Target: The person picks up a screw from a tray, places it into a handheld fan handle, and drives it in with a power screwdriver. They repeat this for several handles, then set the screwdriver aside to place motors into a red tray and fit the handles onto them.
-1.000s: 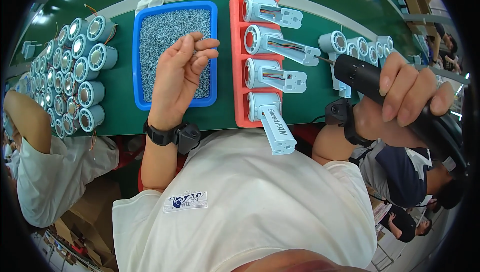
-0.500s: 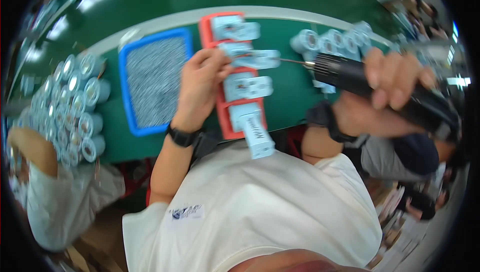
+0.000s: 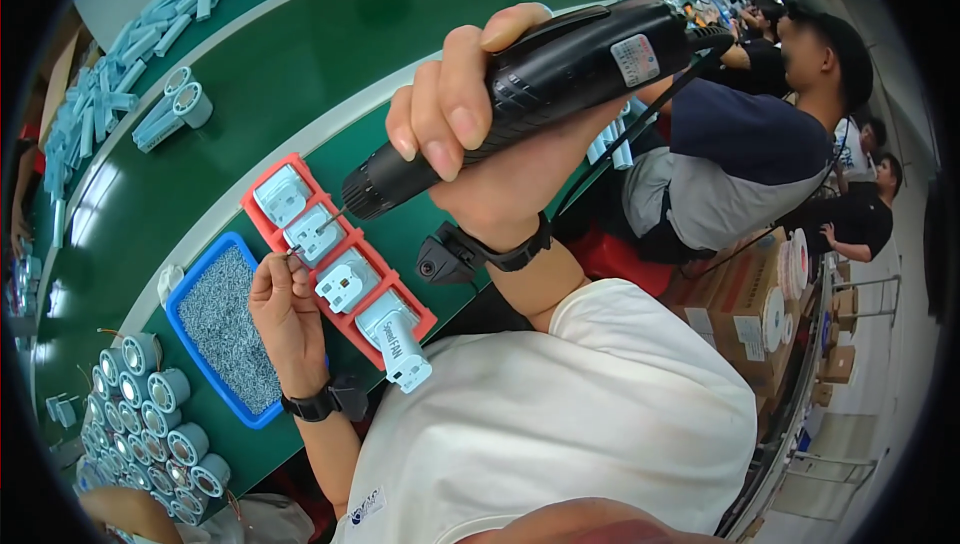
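My right hand [image 3: 510,176] is wrapped round a black electric screwdriver [image 3: 570,69]. Its thin bit slants down to the second light-blue plastic housing [image 3: 315,234] from the far end of a red holder [image 3: 424,318]. At that same housing, my left hand [image 3: 285,304] pinches with thumb and fingertips by its left edge. A small dark piece shows at the fingertips, too small to name. Other light-blue housings sit in the holder's compartments: one [image 3: 281,196] at the far end, another [image 3: 345,282] nearer, and a handled one [image 3: 397,339] jutting over the near end.
Left of the holder lies a blue tray [image 3: 205,364] full of small grey metal pieces. Round light-blue motor-like units [image 3: 150,424] crowd the lower left. Beyond are two cylindrical parts [image 3: 180,109] and a heap of light-blue pieces [image 3: 110,94]. A co-worker [image 3: 740,144] sits at the right.
My view has turned, so the holder and tray appear lower left and tilted. The screwdriver remains in my right hand, its bit still at the second housing. My left hand remains beside that housing.
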`<state>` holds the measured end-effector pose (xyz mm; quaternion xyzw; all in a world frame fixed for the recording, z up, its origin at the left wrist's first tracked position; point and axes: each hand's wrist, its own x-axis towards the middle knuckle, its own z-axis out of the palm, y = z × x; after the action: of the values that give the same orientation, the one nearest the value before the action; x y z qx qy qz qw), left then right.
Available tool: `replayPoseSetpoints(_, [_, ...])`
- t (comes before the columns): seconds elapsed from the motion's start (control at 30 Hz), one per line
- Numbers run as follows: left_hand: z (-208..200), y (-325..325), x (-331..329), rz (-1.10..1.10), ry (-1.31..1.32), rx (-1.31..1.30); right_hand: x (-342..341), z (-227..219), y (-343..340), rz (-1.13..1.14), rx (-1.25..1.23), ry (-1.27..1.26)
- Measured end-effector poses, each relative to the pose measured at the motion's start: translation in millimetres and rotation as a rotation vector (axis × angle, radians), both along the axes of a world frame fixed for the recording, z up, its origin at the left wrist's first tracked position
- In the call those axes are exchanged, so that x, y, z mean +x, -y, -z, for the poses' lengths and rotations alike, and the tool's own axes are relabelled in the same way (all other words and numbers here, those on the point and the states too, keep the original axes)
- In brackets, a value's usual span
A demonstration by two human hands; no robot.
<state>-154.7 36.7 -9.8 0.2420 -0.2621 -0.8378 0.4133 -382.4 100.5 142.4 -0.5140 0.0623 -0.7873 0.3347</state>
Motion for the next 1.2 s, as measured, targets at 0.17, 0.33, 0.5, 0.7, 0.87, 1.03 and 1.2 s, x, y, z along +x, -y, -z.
replayPoseSetpoints(0.17, [-3, 0, 2, -0.027, 0.072, -0.067, 9, 0, -2, 0.004, 0.016, 0.071])
replayPoseSetpoints(0.33, [-1, 2, 10, -0.006, 0.062, -0.083, 9, 6, 1, -0.027, 0.006, 0.088])
replayPoseSetpoints(0.5, [-7, -6, 22, 0.041, 0.117, -0.028, 15, 8, 13, -0.152, -0.001, 0.025])
replayPoseSetpoints(0.7, [-34, -17, 32, 0.104, 0.108, 0.193, -2, -24, -18, -0.134, 0.137, -0.189])
replayPoseSetpoints(0.87, [-22, -13, 49, 0.046, 0.100, 0.177, 7, -26, -15, -0.076, 0.211, -0.374])
replayPoseSetpoints(1.03, [-10, -10, 53, 0.126, 0.039, 0.118, 21, -22, -8, -0.052, 0.238, -0.392])
replayPoseSetpoints(1.2, [-13, -9, 40, 0.096, 0.056, 0.094, 21, -24, -1, -0.126, 0.258, -0.440])
